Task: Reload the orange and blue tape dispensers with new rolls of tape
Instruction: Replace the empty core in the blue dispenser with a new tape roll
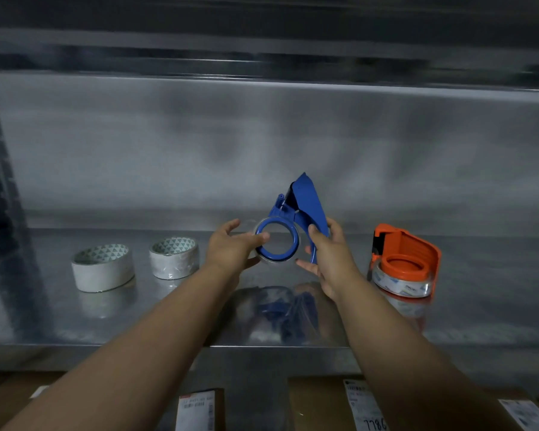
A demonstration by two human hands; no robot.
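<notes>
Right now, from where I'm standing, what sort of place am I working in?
Most likely a stockroom or packing area. There's a metal shelf, cardboard boxes with shipping labels below it, and packing gear: a blue tape dispenser, an orange tape dispenser and white tape rolls.

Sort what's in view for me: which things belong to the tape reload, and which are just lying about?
Job:
- blue dispenser, gripped by right hand
- clear roll on its hub, held by left hand
- orange dispenser, carrying a second clear roll

Lying about:
- left white roll and right white roll, untouched, possibly spares
- labelled boxes below the shelf
</notes>
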